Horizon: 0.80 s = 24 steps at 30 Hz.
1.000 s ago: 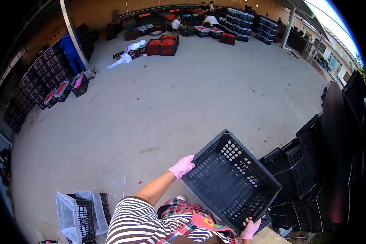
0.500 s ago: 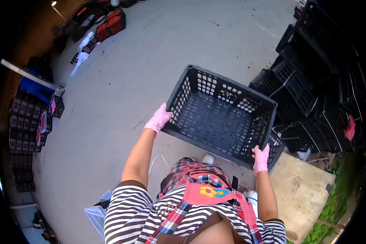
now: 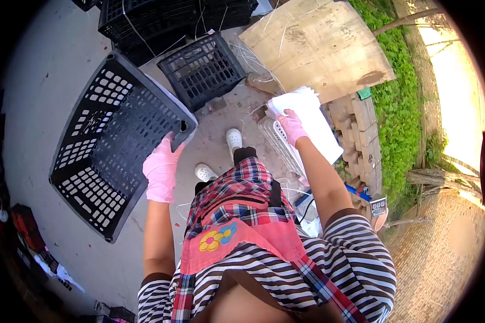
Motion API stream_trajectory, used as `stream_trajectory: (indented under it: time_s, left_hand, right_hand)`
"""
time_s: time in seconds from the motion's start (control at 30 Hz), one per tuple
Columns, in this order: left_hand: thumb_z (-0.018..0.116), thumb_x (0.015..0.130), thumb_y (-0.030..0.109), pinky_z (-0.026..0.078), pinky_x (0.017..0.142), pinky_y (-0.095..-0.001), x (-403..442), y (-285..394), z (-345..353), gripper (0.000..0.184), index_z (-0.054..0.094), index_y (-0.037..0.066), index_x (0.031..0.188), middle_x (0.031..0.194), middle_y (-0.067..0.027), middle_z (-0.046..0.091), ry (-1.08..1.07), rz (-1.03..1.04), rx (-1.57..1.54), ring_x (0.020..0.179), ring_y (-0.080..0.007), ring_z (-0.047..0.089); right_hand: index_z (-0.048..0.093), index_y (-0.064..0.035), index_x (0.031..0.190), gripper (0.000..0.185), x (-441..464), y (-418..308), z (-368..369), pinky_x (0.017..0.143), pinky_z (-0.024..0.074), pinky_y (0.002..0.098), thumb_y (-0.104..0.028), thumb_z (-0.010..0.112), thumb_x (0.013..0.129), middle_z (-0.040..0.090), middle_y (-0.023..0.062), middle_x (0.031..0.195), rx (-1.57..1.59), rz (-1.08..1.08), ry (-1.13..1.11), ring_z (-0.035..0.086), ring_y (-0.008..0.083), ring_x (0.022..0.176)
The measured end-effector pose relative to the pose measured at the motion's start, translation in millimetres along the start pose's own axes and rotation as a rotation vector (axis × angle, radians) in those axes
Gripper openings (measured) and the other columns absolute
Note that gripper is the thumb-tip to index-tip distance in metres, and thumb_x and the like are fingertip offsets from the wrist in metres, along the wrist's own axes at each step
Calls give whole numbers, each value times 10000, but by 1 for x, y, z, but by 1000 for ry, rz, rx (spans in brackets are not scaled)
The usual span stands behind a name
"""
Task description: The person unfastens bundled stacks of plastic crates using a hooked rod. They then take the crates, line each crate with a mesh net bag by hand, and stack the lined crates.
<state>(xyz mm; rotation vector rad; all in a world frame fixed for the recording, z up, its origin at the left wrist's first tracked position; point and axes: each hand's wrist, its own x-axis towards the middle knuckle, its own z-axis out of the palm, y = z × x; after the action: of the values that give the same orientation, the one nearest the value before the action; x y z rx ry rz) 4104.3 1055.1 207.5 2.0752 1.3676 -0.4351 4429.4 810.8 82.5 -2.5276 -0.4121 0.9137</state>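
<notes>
Left hand (image 3: 160,171) holds crate (image 3: 132,126); right hand (image 3: 292,127) touches sheets (image 3: 318,132).

Could pass over bare grey concrete floor (image 3: 214,149) between the large open black plastic crate (image 3: 137,132) and the pale slatted stack (image 3: 277,142) under white sheets (image 3: 310,121), with two white shoes (image 3: 233,138) in between. Was blocked at that gap's far end by a smaller black plastic crate (image 3: 202,70), with stacked black crates (image 3: 172,21) just behind. Met thin white straps (image 3: 253,59) beside the smaller crate and a broad tan plywood board (image 3: 318,48) beyond. Had wider room left of the large crate.
</notes>
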Motion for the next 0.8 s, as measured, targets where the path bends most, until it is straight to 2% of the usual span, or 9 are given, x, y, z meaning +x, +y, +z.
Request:
stream_trajectory:
  time_s: [0.07, 0.17, 0.27, 0.3, 0.4, 0.53, 0.7, 0.77, 0.8]
  left_hand:
    - [611, 823, 246, 495, 796, -398, 7, -11, 22, 407, 531, 195, 1218, 1068, -97, 642, 83, 45, 153, 955, -306, 621]
    - [544, 831, 128, 510, 741, -393, -1, -34, 27, 299, 581, 178, 1123, 973, -66, 670, 218, 69, 318, 890, -289, 645]
    - [585, 767, 50, 523, 726, -361, -1, -30, 31, 317, 603, 127, 1075, 967, -89, 668, 308, 172, 294, 858, -281, 650]
    - [707, 778, 259, 509, 640, -359, 1, -34, 32, 273, 644, 116, 1001, 830, -81, 673, 394, 155, 348, 732, -285, 649]
    - [782, 713, 292, 464, 513, -358, 4, -47, 35, 262, 647, 68, 726, 627, -101, 618, 573, 162, 523, 544, -295, 585]
    - [759, 752, 135, 509, 590, -304, 6, -39, 33, 167, 694, 18, 851, 793, -90, 702, 548, 193, 373, 640, -220, 663]
    - [747, 745, 73, 504, 582, -352, 0, -51, 31, 97, 688, 39, 815, 764, -114, 682, 572, 154, 424, 620, -263, 641]
    - [712, 754, 64, 500, 616, -344, -9, -45, 30, 93, 678, 36, 836, 762, -110, 675, 532, -39, 401, 664, -272, 644]
    - [717, 760, 125, 490, 667, -321, -26, -74, 28, 166, 685, 18, 882, 812, -79, 692, 554, -158, 364, 717, -165, 634]
  right_hand:
    - [380, 7, 1345, 593, -28, 12, -31, 972, 381, 362, -245, 603, 856, 523, 205, 1251, 162, 359, 6, 521, 284, 1119]
    - [387, -10, 1341, 575, -9, 60, -45, 978, 380, 354, -210, 613, 852, 511, 204, 1263, 486, 597, -32, 501, 283, 1160]
    - [381, -8, 1339, 570, 65, 170, -24, 985, 382, 345, -195, 623, 858, 486, 202, 1299, 280, 564, -47, 490, 281, 1183]
    - [402, -7, 1326, 540, 75, 181, -21, 990, 379, 340, -189, 617, 865, 484, 203, 1303, 354, 578, -40, 485, 283, 1191]
    - [492, -16, 1263, 453, 110, 225, -21, 998, 371, 328, -186, 627, 865, 512, 200, 1272, 155, 508, 8, 493, 281, 1183]
    - [510, -63, 1250, 503, 160, 281, -2, 1011, 383, 357, -290, 658, 826, 494, 154, 1290, -113, 436, -51, 481, 298, 1195]
    - [514, -55, 1213, 557, 223, 295, 34, 1015, 389, 367, -323, 722, 771, 467, 139, 1300, -261, 291, -223, 441, 300, 1215]
    - [536, -49, 1155, 513, 237, 281, 41, 946, 414, 399, -270, 747, 744, 489, 168, 1225, -351, 305, -248, 477, 315, 1135]
    - [583, -37, 1020, 379, 246, 287, 46, 856, 440, 385, -220, 748, 732, 527, 144, 1070, -328, 293, -231, 526, 300, 961]
